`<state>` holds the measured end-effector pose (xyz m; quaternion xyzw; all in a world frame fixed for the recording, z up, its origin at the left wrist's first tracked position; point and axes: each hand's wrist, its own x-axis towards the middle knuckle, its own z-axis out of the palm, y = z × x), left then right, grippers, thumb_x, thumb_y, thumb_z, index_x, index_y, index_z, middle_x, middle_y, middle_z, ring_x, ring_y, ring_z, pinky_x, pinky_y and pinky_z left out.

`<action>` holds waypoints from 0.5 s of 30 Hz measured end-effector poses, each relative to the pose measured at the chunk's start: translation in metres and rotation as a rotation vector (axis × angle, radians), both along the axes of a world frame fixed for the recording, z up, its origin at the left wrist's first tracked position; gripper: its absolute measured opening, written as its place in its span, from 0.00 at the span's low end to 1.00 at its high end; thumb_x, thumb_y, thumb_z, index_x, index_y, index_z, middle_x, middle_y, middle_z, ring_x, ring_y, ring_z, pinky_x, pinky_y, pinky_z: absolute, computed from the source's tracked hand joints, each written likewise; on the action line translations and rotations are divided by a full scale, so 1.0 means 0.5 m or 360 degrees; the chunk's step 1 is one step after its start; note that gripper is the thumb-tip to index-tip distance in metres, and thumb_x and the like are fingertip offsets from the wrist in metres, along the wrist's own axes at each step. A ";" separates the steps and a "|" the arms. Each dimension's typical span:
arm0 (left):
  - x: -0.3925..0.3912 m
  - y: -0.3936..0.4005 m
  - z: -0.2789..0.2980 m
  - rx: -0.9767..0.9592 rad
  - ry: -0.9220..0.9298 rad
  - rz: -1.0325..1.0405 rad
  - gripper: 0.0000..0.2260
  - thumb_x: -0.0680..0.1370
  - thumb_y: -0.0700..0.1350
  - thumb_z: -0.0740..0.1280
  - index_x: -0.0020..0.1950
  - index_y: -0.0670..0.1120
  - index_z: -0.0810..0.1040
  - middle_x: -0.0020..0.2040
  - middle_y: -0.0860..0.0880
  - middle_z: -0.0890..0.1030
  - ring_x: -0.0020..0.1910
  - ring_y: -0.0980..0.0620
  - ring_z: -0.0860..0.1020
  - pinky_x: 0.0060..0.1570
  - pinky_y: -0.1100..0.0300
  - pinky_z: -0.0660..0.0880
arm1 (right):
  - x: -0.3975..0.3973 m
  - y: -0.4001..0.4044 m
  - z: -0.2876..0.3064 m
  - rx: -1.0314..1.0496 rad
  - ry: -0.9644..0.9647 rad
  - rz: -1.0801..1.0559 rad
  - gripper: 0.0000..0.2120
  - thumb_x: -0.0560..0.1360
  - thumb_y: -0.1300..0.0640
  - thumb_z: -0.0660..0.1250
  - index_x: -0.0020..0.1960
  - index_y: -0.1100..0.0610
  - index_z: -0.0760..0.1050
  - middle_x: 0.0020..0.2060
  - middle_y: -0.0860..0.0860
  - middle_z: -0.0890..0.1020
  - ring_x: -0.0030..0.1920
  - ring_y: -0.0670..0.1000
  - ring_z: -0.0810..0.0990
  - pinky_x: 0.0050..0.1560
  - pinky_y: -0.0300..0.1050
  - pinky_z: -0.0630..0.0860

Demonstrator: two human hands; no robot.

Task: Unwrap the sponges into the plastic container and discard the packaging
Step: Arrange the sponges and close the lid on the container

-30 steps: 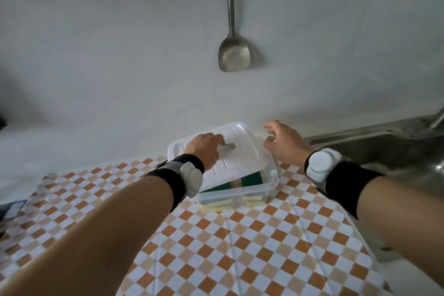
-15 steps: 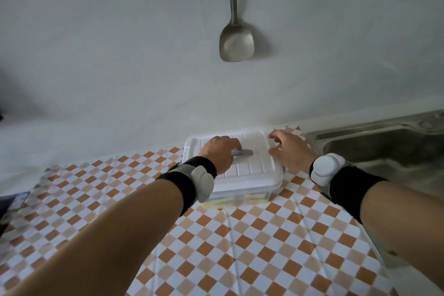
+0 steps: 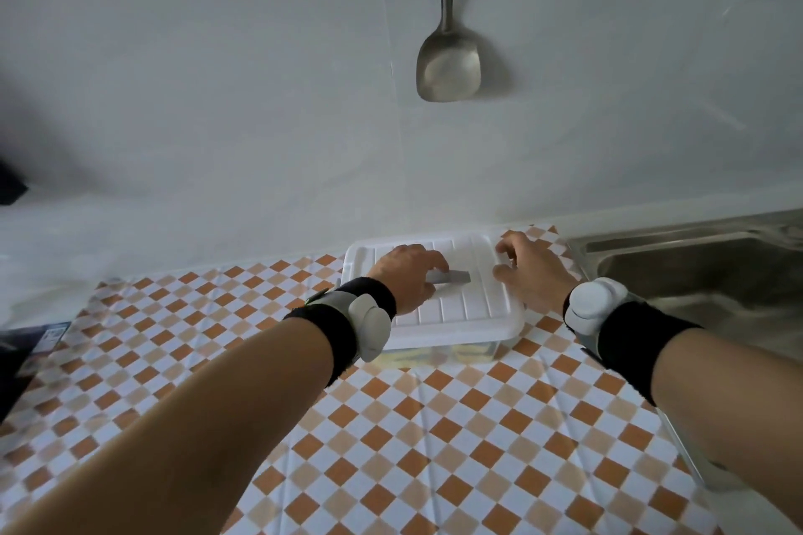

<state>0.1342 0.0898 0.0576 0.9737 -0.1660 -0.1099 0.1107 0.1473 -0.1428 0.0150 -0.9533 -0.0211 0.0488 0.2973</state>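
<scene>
Lid, tilted a second ago, is now lying flat on the container; left hand is gripping its handle, right hand is pressing its edge with curled fingers, sealing sponges inside.

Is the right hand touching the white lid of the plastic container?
Touching. In the head view the right hand lies on the right edge of the white lid, its fingers curled over the rim, with no gap visible between them.
</scene>
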 end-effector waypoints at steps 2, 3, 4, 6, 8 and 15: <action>0.005 0.031 0.006 -0.0078 -0.0037 0.0086 0.17 0.83 0.53 0.67 0.72 0.54 0.77 0.69 0.48 0.77 0.70 0.46 0.74 0.68 0.53 0.68 | 0.004 0.004 0.001 0.0012 0.0006 -0.0025 0.18 0.78 0.54 0.67 0.65 0.56 0.70 0.57 0.51 0.79 0.54 0.55 0.79 0.56 0.51 0.76; 0.007 0.050 0.005 -0.0137 -0.0074 0.0170 0.18 0.83 0.54 0.67 0.72 0.53 0.77 0.69 0.47 0.77 0.70 0.45 0.74 0.68 0.52 0.69 | 0.005 0.006 0.002 0.0023 0.0009 -0.0045 0.17 0.78 0.54 0.67 0.65 0.56 0.71 0.56 0.51 0.79 0.54 0.55 0.79 0.56 0.51 0.76; 0.006 0.072 0.001 -0.0193 -0.0104 0.0266 0.18 0.83 0.53 0.67 0.72 0.52 0.76 0.68 0.46 0.77 0.70 0.44 0.74 0.68 0.51 0.70 | 0.009 0.010 0.001 0.0032 0.0008 -0.0060 0.17 0.78 0.54 0.67 0.65 0.56 0.71 0.55 0.51 0.78 0.53 0.54 0.78 0.55 0.49 0.75; 0.002 0.113 -0.013 -0.0198 -0.0135 0.0430 0.20 0.82 0.51 0.68 0.74 0.50 0.75 0.69 0.45 0.76 0.70 0.43 0.72 0.66 0.50 0.70 | 0.017 0.013 0.004 0.0024 0.0017 -0.0077 0.15 0.78 0.53 0.67 0.63 0.56 0.71 0.54 0.50 0.77 0.51 0.54 0.77 0.52 0.48 0.74; -0.008 0.151 -0.028 -0.0143 -0.0141 0.0563 0.22 0.81 0.51 0.69 0.75 0.50 0.73 0.71 0.44 0.75 0.70 0.42 0.71 0.67 0.49 0.70 | 0.030 0.015 0.011 -0.0026 0.0047 -0.0076 0.14 0.78 0.53 0.67 0.61 0.55 0.72 0.52 0.52 0.79 0.49 0.55 0.78 0.50 0.49 0.75; -0.037 0.213 -0.058 -0.0719 0.0240 0.1254 0.36 0.78 0.61 0.72 0.79 0.46 0.65 0.71 0.43 0.77 0.65 0.40 0.78 0.61 0.49 0.76 | 0.043 0.026 0.002 0.0100 0.0191 -0.0295 0.16 0.75 0.50 0.68 0.57 0.56 0.67 0.48 0.52 0.76 0.47 0.57 0.77 0.48 0.48 0.74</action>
